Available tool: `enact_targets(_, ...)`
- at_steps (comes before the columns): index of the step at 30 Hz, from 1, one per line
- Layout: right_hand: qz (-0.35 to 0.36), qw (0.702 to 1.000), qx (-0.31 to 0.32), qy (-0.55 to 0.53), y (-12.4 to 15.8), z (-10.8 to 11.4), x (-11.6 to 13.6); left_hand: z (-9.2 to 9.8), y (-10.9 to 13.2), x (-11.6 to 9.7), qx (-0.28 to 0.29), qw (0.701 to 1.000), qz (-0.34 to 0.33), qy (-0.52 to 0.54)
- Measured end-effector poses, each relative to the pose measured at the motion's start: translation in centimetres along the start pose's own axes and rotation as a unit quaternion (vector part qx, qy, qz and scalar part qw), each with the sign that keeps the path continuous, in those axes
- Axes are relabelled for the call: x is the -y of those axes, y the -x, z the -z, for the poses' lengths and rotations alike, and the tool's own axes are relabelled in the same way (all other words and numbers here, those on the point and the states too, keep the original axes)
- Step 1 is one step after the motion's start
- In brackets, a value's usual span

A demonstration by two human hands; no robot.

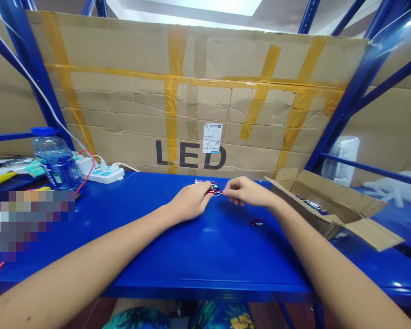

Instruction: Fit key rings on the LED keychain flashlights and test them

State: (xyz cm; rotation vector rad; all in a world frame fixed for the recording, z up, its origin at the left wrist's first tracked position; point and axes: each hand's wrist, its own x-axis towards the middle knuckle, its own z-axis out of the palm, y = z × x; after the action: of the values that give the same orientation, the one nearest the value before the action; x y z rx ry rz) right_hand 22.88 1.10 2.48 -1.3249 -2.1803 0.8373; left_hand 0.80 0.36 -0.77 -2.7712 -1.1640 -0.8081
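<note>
My left hand (191, 200) and my right hand (244, 191) meet over the blue table (178, 256), both with fingers pinched. Between them they hold a small bundle of coloured wired parts (212, 187), red, green and silvery, low over the table top. The fingertips of both hands touch the bundle from either side. A small red wire piece (256, 222) lies loose on the table just below my right wrist.
An open cardboard box (332, 205) lies at the right. A water bottle (56, 160) and a white power strip (101, 172) with a red wire stand at the left. A taped cardboard sheet marked LED (192, 109) forms the back wall, between blue rack posts.
</note>
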Motion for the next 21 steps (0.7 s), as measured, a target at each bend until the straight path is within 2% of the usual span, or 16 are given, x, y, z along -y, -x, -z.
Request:
enact_targets(2,-0.078,0.990,0.101,0.067,0.9,1.8,-0.1,0.1,0.1,0.0,0.002,1.000,0.009,-0.001)
enact_targets(4,-0.184,0.953,0.208,0.125,1.7,2.9,-0.1,0.2,0.1,0.0,0.005,1.000,0.014,-0.001)
enact_targets(6,-0.260,0.914,0.260,0.174,2.2,3.1,-0.1,0.2,0.1,0.1,0.008,1.000,0.015,-0.001)
enact_targets(8,-0.307,0.893,0.258,0.204,2.3,2.7,-0.1,0.2,0.1,0.0,0.010,1.000,0.014,-0.005)
enact_targets(11,-0.337,0.891,0.206,0.224,2.0,1.6,-0.2,0.1,0.2,-0.2,0.016,1.000,0.013,-0.019)
enact_targets(14,-0.313,0.906,0.162,0.232,1.7,1.0,-0.4,-0.1,0.2,-0.3,0.022,0.999,0.010,-0.028)
enact_targets(17,-0.281,0.917,0.157,0.235,1.5,0.9,-0.9,-0.2,0.3,-0.2,0.024,0.999,0.007,-0.031)
enact_targets(21,-0.283,0.921,0.144,0.225,1.1,1.0,-1.5,-0.1,0.2,-0.2,0.027,0.999,0.007,-0.038)
